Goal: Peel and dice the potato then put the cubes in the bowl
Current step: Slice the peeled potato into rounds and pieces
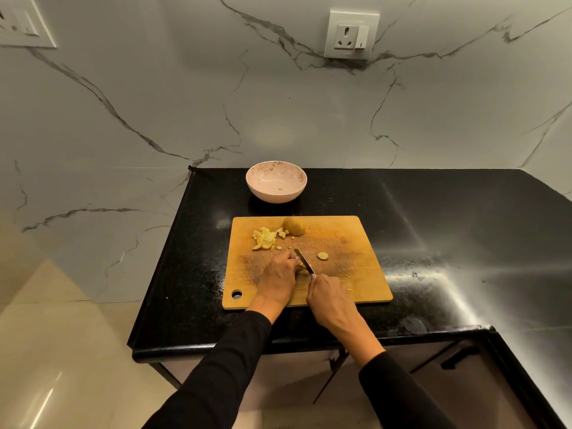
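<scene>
From the head view, the dicing step is in hand. The left hand sits near the middle of the cutting board, toward its near edge, its fingers curled down onto a potato piece that is mostly hidden beneath them. The right hand has its fingers wrapped round the handle of the knife, whose blade angles away toward the board's far edge and meets the hidden piece just beside the left fingertips.

A pile of cut cubes lies toward the board's far left corner, with an uncut potato chunk at the far edge beside it and 1 round slice apart, right of the blade. The bowl stands on the black surface beyond the board's far edge and appears to hold no cubes.

The task looks roughly midway. The next move likely calls for steady downward cuts with the left fingertips tucked clear of the blade, then dicing the remaining chunk and slice before anything goes to the bowl.
</scene>
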